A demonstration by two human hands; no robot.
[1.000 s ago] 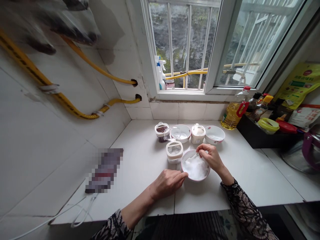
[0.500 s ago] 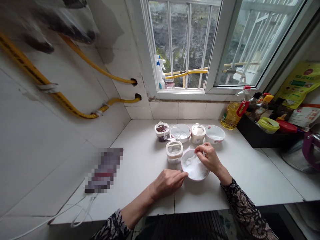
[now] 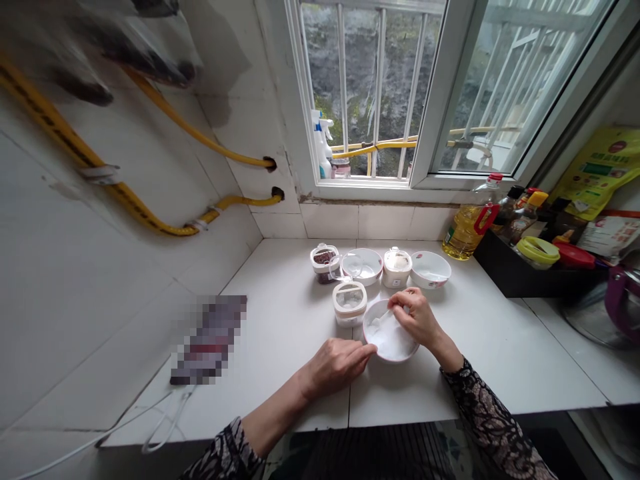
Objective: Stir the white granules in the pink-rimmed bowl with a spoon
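A white bowl [image 3: 399, 343] with white contents stands near the counter's front. My left hand [image 3: 336, 363] pinches the bowl's left rim between thumb and fingers. Over the bowl's upper right side, my right hand [image 3: 416, 315] is closed on a small white spoon [image 3: 385, 317], whose end rests in the white contents. Just left of the bowl is a lidded container [image 3: 349, 305]. Behind stand a container of dark red bits [image 3: 325, 263], a white bowl with a clear lid leaning before it [image 3: 367, 267], a container of pale powder [image 3: 397, 268] and another white bowl [image 3: 431, 269].
An oil bottle [image 3: 465, 223] stands at the back right, beside a black box [image 3: 517, 273] of bottles and jars. A pot with a purple handle [image 3: 620, 303] is at the far right. On the left lies a blurred dark object [image 3: 210, 340] with a white cable [image 3: 167, 423].
My right hand has shifted very slightly left with the spoon over the bowl. My left hand stays at the rim.
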